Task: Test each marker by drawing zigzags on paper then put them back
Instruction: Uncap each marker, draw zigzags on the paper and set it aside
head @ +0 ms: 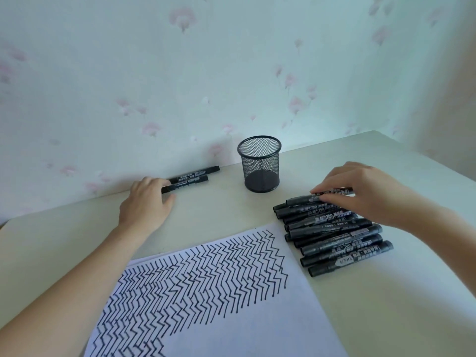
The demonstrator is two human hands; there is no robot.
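Note:
A white sheet of paper (231, 318) covered with black zigzag lines lies on the table in front of me. Several black markers (334, 238) lie side by side in a row right of the paper. My right hand (360, 191) reaches over the far end of that row, and its fingertips pinch the topmost marker (304, 200). Two more black markers (193, 177) lie by the wall at the left. My left hand (146, 202) rests there, its fingers curled round the end of the nearer marker (185, 185).
An empty black mesh pen cup (260, 164) stands upright at the back of the cream table (386, 305), between the two marker groups. A flowered wall runs directly behind the table. The table's right edge slants down at the far right.

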